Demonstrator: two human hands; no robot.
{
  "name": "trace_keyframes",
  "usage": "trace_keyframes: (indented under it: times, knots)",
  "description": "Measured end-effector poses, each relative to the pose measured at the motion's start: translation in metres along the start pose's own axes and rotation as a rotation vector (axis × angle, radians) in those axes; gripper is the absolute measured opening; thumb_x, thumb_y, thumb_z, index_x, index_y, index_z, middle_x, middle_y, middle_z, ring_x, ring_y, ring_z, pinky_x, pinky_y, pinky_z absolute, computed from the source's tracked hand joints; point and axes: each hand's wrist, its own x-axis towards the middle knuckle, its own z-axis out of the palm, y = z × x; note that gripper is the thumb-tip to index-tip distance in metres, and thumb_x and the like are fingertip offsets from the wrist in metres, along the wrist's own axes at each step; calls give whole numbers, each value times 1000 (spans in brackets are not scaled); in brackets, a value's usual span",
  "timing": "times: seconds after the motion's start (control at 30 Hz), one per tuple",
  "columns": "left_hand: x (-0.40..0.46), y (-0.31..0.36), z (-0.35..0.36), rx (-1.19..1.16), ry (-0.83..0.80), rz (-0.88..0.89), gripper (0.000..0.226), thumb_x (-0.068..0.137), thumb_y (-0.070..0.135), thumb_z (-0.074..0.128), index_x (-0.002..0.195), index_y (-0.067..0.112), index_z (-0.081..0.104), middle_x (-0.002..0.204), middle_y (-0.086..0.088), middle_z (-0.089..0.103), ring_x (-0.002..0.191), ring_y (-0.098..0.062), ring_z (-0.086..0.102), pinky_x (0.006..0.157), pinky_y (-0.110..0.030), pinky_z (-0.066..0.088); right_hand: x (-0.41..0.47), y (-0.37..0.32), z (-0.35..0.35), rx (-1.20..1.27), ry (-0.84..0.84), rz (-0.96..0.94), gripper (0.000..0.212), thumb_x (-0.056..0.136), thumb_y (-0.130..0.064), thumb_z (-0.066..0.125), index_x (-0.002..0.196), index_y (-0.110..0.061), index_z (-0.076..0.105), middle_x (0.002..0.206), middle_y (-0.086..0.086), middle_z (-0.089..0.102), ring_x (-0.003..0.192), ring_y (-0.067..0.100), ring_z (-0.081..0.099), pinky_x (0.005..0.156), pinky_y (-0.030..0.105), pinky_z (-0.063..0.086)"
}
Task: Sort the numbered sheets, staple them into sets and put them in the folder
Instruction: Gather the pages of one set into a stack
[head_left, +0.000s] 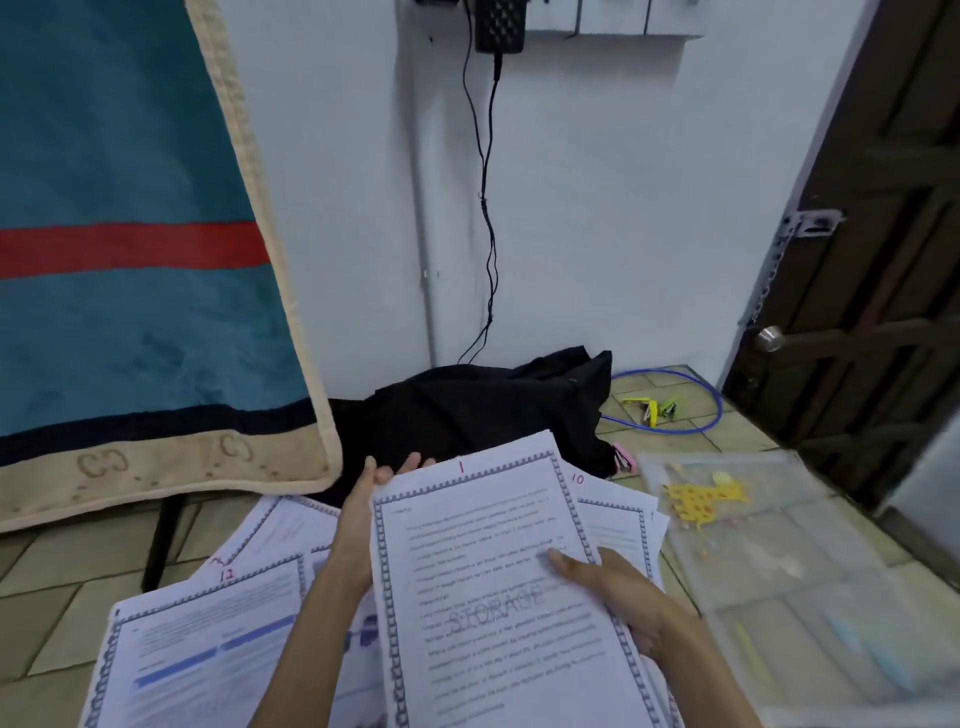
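I hold a stack of printed sheets (488, 561) in front of me; the top one is marked 1 in red and has a grey patterned border. My left hand (363, 514) grips its upper left edge, fingertips showing past the top. My right hand (618, 597) grips the right edge with the thumb on the page. A sheet marked 10 (618, 514) lies under the stack on the right. Sheet 12 (208, 654) lies on the floor at lower left with others. The clear plastic folder (779, 571) with a yellow giraffe print lies at right. A pink stapler (623, 457) peeks from behind the sheets.
A black cloth (483, 410) lies on the tiled floor ahead. Yellow and green staplers (652, 408) and a blue cable loop (711, 405) sit by the wall. A teal blanket (130, 260) hangs at left, a dark door (872, 260) at right.
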Motion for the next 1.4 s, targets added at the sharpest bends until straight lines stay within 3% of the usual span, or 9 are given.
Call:
trace_keyframes:
  times: [0.17,0.37,0.47,0.63,0.83,1.07,1.2,1.3,1.4]
  knots:
    - [15,-26,-10,104,54,-55,49,96,39,39,54,15,40,113,-6,62,107,-21,57,76,-40,45,-3,14,-7,-63,24,23,50,72,-20,81,117,-14,62,114,2,70,103,18,68,88,37,54]
    - [39,-27,-18,466,25,-36,31,98,30,40,125,20,52,117,8,64,110,-13,58,90,-35,45,10,19,-17,-56,128,37,63,61,-24,87,116,-9,60,107,2,73,96,20,70,82,38,58]
    - [43,-23,-13,479,58,-21,23,100,24,37,118,18,50,112,7,66,104,-13,60,80,-33,48,14,15,-16,-14,83,20,60,59,-20,85,113,-8,63,106,6,73,96,24,70,86,45,56]
    - [52,-19,-10,513,83,-48,28,99,28,41,123,17,51,116,-2,65,106,-21,61,93,-40,46,18,12,-16,43,100,-1,48,65,-8,82,110,-4,65,102,9,74,93,27,71,81,44,57]
    - [46,-31,-24,665,50,-250,34,91,20,55,119,3,60,115,-20,66,104,-36,64,84,-47,54,26,6,-17,77,181,-57,30,74,-1,75,102,-7,67,93,4,75,82,18,73,63,29,58]
    - [54,-38,-28,847,130,-187,31,87,13,63,116,3,61,112,-18,67,97,-33,66,87,-50,52,40,14,-17,8,174,33,44,73,-11,78,114,-5,63,110,8,71,94,20,70,79,35,58]
    - [57,-38,-32,914,152,-171,28,87,14,63,113,3,61,107,-16,68,97,-33,66,89,-51,51,38,-5,-34,-83,74,144,51,76,-39,72,109,-2,64,102,11,73,92,23,71,83,36,57]
    - [56,-38,-33,959,105,-162,16,87,17,63,102,10,64,100,-11,70,93,-28,67,88,-48,52,61,-37,-67,-254,481,43,34,93,-24,57,103,8,65,81,15,69,63,23,67,66,32,56]
    - [53,-39,-31,981,61,-157,16,88,19,63,101,12,63,98,-7,70,91,-23,68,80,-40,55,96,-60,-96,-567,855,-69,25,87,5,48,103,13,65,104,30,66,98,39,64,81,41,50]
